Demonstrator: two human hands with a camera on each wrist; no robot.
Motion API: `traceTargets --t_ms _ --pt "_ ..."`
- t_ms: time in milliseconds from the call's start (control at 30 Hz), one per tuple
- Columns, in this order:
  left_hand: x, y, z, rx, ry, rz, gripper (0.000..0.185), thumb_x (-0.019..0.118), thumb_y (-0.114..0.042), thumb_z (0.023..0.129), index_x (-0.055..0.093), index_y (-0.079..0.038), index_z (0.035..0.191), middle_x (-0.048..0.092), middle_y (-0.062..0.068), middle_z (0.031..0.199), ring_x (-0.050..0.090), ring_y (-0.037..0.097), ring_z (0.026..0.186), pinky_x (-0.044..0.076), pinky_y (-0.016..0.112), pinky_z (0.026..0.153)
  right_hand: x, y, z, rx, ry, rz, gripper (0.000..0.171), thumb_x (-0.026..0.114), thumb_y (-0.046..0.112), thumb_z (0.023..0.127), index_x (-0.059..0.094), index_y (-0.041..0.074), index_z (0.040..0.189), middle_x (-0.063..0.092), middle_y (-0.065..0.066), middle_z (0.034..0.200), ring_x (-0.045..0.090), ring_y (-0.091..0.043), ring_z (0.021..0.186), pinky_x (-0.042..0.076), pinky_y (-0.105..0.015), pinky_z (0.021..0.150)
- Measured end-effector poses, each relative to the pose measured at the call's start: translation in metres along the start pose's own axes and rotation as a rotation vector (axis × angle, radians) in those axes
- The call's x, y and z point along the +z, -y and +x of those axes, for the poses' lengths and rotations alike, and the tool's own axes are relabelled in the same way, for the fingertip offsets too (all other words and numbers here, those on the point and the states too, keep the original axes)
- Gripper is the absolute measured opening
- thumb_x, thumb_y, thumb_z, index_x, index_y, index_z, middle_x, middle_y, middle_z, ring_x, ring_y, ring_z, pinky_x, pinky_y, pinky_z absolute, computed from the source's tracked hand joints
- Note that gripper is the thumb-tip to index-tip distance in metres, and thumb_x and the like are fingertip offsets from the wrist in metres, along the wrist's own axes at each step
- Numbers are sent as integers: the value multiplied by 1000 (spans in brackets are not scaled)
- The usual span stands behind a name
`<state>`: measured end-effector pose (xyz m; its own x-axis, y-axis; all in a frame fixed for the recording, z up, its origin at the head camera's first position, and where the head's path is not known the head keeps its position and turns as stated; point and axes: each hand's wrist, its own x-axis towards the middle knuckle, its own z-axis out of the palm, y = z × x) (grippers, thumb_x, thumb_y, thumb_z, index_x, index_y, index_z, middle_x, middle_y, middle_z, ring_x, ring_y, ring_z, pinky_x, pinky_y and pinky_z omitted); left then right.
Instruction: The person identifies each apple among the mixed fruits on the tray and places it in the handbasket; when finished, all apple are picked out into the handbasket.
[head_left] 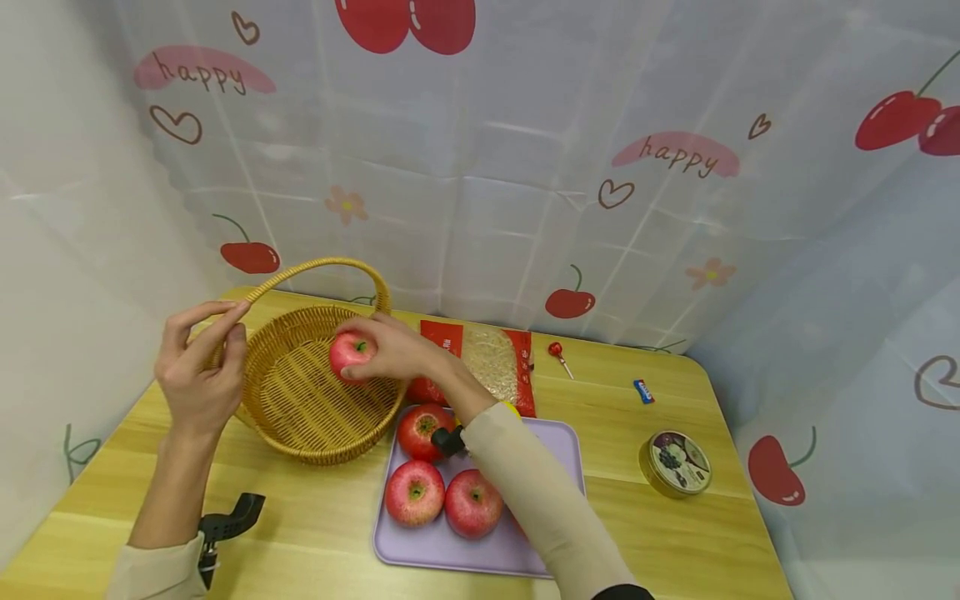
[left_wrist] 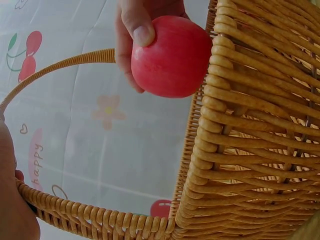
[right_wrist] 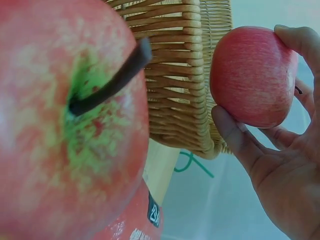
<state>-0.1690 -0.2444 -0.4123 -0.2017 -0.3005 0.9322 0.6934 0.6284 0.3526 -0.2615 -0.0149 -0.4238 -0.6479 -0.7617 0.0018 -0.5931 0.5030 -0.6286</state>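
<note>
My right hand (head_left: pixel 390 350) grips a red apple (head_left: pixel 349 354) over the inside of a woven wicker basket (head_left: pixel 300 400), near its right rim. The same apple (left_wrist: pixel 172 56) shows above the basket wall (left_wrist: pixel 250 150) in the left wrist view, and the apple (right_wrist: pixel 252 75) lies in my curled fingers (right_wrist: pixel 235 137) in the right wrist view. My left hand (head_left: pixel 202 367) pinches the basket's handle (head_left: pixel 315 268) at its left end. Three more red apples (head_left: pixel 415 492) lie on a lilac tray (head_left: pixel 555 450) just right of the basket, one apple (right_wrist: pixel 70 120) close to the right wrist camera.
A red and clear packet (head_left: pixel 487 358) lies behind the tray. A lollipop (head_left: pixel 558 357), a small blue wrapper (head_left: pixel 643 390) and a round tin (head_left: pixel 677 463) sit on the wooden table (head_left: pixel 675 542) to the right. A cherry-print sheet (head_left: pixel 525 167) walls the back and sides.
</note>
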Motion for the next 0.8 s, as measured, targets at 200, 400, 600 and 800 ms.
traceTargets --t_ms 200,400,600,800 --pt "1 -1 0 3 -1 -1 19 64 -9 93 80 1 96 71 19 103 33 2 58 21 9 59 2 0 9 18 17 2 61 75 48 83 54 37 139 50 3 127 52 -11 105 51 -25 80" --pt "1 -14 6 4 -7 -7 19 64 -7 92 79 4 94 69 21 100 30 2 55 21 9 58 4 6 21 10 50 -34 62 75 50 82 54 36 139 51 6 125 50 -10 108 49 -26 82" --pt "0 -2 1 3 -11 -12 18 64 -8 92 80 1 95 71 19 103 46 8 67 25 9 65 6 10 32 33 85 -83 62 74 50 82 52 39 140 50 8 130 46 -9 113 47 -27 84" --pt "1 -2 1 5 -7 -6 19 64 -8 91 80 1 95 71 19 102 38 5 60 23 9 62 6 10 41 31 113 -135 64 75 47 83 51 36 142 50 8 134 43 -9 121 45 -26 88"
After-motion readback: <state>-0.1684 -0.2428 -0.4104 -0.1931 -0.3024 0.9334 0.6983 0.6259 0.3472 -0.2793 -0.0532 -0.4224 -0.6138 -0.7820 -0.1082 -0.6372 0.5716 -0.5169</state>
